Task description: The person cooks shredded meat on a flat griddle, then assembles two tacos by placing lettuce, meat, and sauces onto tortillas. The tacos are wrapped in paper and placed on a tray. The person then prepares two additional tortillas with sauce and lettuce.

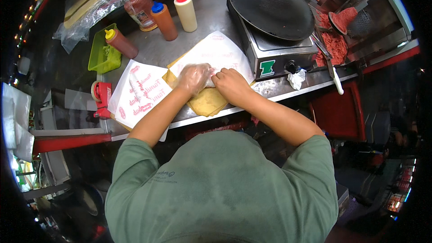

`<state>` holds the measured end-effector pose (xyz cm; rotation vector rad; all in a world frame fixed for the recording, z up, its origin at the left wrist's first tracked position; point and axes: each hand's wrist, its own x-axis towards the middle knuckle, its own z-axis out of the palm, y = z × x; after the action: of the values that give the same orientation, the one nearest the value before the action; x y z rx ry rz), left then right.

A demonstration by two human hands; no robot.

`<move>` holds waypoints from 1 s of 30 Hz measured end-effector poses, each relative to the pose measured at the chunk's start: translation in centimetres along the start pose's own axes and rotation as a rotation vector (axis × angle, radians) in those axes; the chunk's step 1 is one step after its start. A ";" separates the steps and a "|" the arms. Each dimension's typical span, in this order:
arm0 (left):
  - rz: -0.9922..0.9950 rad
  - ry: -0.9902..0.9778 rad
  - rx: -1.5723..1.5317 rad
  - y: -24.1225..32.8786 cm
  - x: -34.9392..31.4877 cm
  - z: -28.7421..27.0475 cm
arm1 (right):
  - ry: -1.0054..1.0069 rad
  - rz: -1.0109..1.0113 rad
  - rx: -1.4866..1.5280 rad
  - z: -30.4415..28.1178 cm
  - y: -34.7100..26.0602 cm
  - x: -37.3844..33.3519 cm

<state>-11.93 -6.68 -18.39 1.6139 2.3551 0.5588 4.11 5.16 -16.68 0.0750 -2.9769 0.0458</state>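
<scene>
1. Flatbread [208, 101], thin and yellow-tan, lay folded on a white printed paper sheet [220, 51] at the front edge of the steel counter [211, 15].
2. Left hand [194, 77], in a clear plastic glove, pressed down on the fold with fingers curled; whether it pinched the bread or paper or merely pressed could not be told.
3. Right hand [231, 85], bare, was bunched in a loose fist against the same spot, knuckles up, touching the left hand; what, if anything, it gripped was hidden.
4. Bread extended out from beneath both hands toward the person, its near corner at the counter's lip; the paper fanned away behind the hands.
5. Judged handling: light, soft and floppy, likely to tear or unroll if pulled by one edge; paper thin and slippery on steel. Best held along the folded seam with both hands, paper and bread together.
6. Surroundings: a second printed sheet [139, 92] just left; a red tape dispenser [102, 96] beyond it; squeeze bottles [164, 20] and a green tray [100, 56] farther back; a round black griddle [270, 6] to the right rear.
</scene>
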 end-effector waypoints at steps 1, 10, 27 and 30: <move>0.109 0.085 0.005 0.3 -0.9 -0.4 | -0.080 -0.004 0.014 0.0 1.1 0.6; 0.241 0.004 0.420 0.7 -2.2 -0.5 | 0.018 0.136 0.211 0.3 0.9 -0.6; -0.501 0.728 -0.924 1.1 -15.1 7.8 | 0.063 -0.124 0.368 0.9 -1.3 -0.6; -0.132 0.549 -0.207 2.2 -14.7 2.4 | 0.049 -0.133 0.292 0.1 -1.2 -0.6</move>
<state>-3.78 -19.24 -19.92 1.3228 2.6269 1.3054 4.77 4.01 -16.83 0.3012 -2.8853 0.4579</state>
